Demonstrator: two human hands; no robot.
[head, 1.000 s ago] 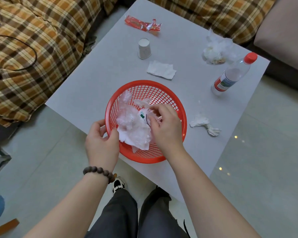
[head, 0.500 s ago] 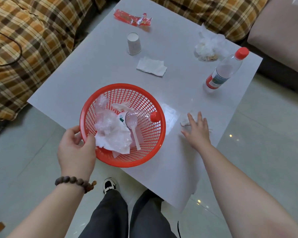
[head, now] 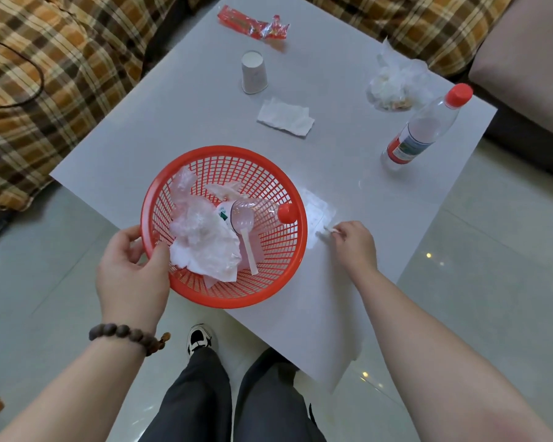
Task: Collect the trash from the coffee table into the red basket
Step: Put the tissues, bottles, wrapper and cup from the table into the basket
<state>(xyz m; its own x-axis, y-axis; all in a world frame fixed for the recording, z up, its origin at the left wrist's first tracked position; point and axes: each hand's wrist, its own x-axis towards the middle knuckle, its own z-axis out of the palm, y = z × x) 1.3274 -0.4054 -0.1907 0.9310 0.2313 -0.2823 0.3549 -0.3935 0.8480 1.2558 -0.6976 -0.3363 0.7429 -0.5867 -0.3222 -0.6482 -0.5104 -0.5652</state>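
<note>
Red basket [head: 270,291] sits at the near edge of the grey coffee table [head: 186,122], partly overhanging the corner closest to the person. Its rim at about 8 o'clock is gripped by the left hand [head: 131,275], thumb inside and fingers curled under the outside. Inside the basket lie crumpled tissue and clear plastic wrap [head: 201,247], an empty bottle [head: 256,212] on its side with its red cap pointing to 3 o'clock, and a plastic spoon [head: 248,247].

Just beside the basket at 3 o'clock, the right hand [head: 353,244] rests on the table with its fingers curled, pinching a small twisted scrap of tissue [head: 328,230] at the fingertips.

Farther out on the table, seen from the basket, a flat napkin [head: 284,118] lies at 12 o'clock, an upside-down paper cup [head: 253,71] stands beyond it, and a red snack wrapper [head: 253,25] lies near the far edge. At about 2 o'clock a water bottle with a red cap [head: 423,129] stands upright, and a crumpled clear bag [head: 393,87] lies just behind it.
</note>
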